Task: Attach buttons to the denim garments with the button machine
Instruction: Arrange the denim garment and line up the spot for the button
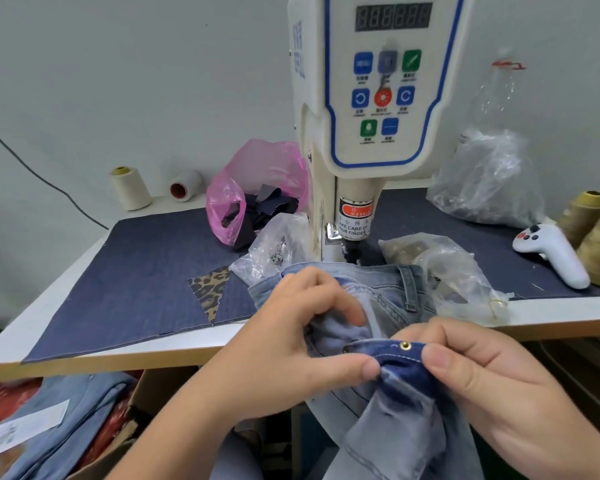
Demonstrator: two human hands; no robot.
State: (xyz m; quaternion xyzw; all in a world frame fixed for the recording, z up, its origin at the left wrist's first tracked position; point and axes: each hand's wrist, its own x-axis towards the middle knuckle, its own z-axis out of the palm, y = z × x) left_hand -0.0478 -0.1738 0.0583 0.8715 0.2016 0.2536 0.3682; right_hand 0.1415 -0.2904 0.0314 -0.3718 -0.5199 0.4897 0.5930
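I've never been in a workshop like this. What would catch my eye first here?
Probably the tall cream button machine at the back, with its coloured keys. In front of it, the left hand and right hand pinch a pair of jeans by the waistband. A pink bag sits behind, to the left.

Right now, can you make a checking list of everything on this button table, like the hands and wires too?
Surface: white table with a dark blue mat.
Job's things: button machine upright at the back; denim garment with a metal button part on its waistband.
Clutter: pink bag, clear bags, thread cones, white controller, leopard-print scrap.
Grippers: left hand and right hand both pinch the waistband.
Cables: black cable along the wall.
Surroundings: more denim below the table.
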